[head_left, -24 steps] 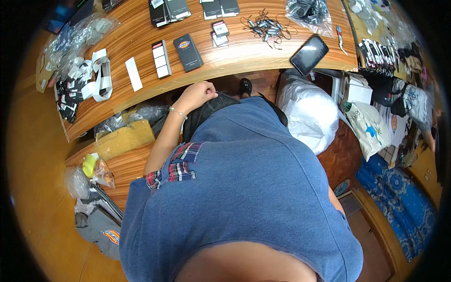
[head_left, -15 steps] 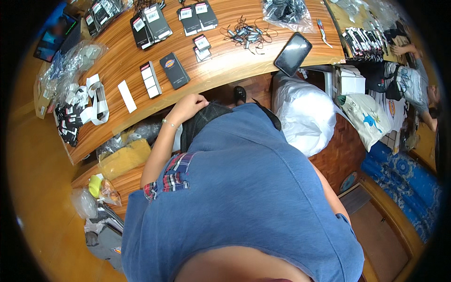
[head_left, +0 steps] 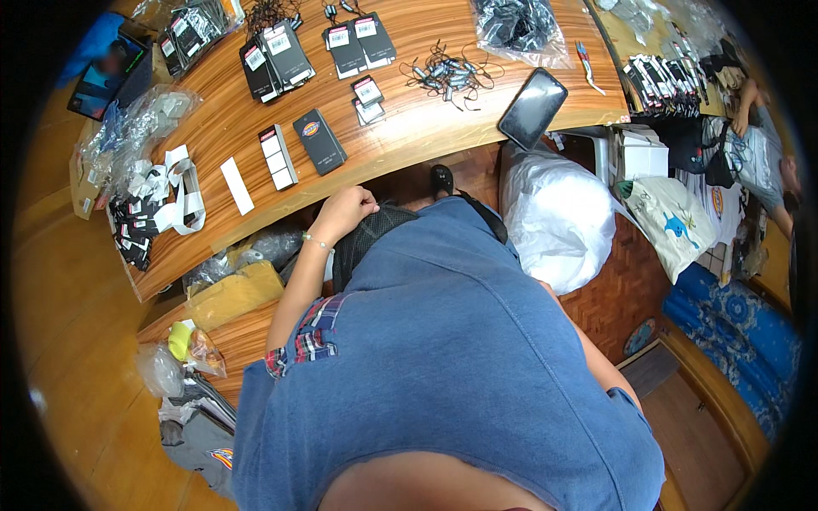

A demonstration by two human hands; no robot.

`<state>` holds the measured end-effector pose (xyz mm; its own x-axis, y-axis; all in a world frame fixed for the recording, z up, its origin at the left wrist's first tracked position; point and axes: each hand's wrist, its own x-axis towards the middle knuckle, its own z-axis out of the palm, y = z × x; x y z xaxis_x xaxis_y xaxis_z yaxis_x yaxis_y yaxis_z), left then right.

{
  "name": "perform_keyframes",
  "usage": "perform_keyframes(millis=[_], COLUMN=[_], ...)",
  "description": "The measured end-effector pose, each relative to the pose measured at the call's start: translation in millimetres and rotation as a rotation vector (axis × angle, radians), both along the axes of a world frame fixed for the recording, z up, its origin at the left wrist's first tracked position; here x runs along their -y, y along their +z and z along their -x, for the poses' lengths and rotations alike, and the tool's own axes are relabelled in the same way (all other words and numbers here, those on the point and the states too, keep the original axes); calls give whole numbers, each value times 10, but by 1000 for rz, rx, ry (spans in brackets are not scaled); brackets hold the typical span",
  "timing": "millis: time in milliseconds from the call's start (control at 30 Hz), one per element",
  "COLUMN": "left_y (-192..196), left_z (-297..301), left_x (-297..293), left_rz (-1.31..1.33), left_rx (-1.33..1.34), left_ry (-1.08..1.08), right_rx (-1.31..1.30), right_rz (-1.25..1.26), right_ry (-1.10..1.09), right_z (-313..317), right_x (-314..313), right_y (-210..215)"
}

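While the right hand stays hidden, the left hand rests on the black mesh seat.

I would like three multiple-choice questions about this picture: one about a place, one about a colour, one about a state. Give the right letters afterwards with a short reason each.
1. Where does the black flat phone lie?
A. near the front edge of the curved wooden table
B. on the floor
C. on the large white plastic bag

2. What colour is the rug on the floor at the right?
A. red
B. blue
C. green

3. How is the left hand?
A. spread flat on the table
B. curled, resting below the table edge against a dark mesh item
C. holding the phone

Answers:
1 A, the phone lies on the wood by the table edge.
2 B, the rug is blue with a pale pattern.
3 B, the fingers are bent and the hand is under the table edge; the right hand is not visible.
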<state>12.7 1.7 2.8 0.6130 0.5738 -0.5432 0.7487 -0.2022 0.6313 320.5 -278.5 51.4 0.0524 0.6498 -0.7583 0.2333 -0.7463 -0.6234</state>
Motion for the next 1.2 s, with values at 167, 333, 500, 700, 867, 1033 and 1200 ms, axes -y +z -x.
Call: perform_keyframes(millis=[167,333,500,700,867,1033,1200], left_y=[-2,23,-203,-55,-54,97,156], left_z=[-6,-44,173,211,309,245,334], left_x=[31,41,151,69,48,68,11], left_rz=[51,67,-44,60,64,-27,-35], left_rx=[-45,-39,129,62,62,40,-60], left_ry=[90,107,142,105,77,86,53], right_rx=[171,266,369,662,705,799,675], right_rz=[-43,-40,52,-227,-278,-259,-292], right_ry=[189,217,486,568,565,527,410], right_z=[-16,-56,-109,-60,-49,-50,-126], right_x=[-153,0,-210,-156,-100,-139,-362], right_y=[166,-53,123,21,-103,-185,-129])
